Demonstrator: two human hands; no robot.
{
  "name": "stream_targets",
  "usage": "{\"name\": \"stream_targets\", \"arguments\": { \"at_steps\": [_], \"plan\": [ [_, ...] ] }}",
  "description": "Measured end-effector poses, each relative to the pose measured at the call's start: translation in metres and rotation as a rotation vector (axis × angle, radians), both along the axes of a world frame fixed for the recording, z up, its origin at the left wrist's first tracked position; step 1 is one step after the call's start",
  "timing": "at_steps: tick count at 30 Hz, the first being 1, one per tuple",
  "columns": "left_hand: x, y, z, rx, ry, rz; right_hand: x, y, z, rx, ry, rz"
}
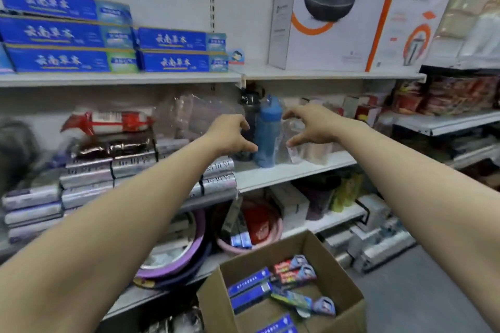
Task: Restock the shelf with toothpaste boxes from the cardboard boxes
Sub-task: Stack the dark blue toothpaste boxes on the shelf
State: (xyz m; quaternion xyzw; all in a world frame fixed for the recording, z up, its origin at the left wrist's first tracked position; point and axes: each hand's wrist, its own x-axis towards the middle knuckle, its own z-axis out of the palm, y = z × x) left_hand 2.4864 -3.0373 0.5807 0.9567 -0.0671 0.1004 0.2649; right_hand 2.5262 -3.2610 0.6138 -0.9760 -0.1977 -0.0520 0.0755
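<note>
Toothpaste boxes (67, 32) are stacked on the top shelf (121, 79) and more lie in the cardboard box (349, 297) on the floor. Any hurried sweep could, I judge, topple the blue bottle (266, 132) standing between the hands. The left hand (230, 134) and right hand (313, 124) are both spread, fingers half-curled, holding nothing.

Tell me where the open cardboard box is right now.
Head view, bottom right of centre: the cardboard box stands in front of the bottom shelf, just below the pink basin, with blue toothpaste boxes lying inside.
</note>
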Motion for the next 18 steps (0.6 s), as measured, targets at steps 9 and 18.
{"name": "stream_targets", "arguments": {
  "at_steps": [9,18],
  "plan": [
    [0.050,-0.041,-0.113,-0.024,0.244,-0.041,0.039,-0.039,-0.117,-0.002,0.266,-0.089],
    [0.113,-0.063,-0.260,-0.016,0.658,-0.132,0.097,-0.059,-0.269,-0.025,0.631,-0.169]
  ]
}}
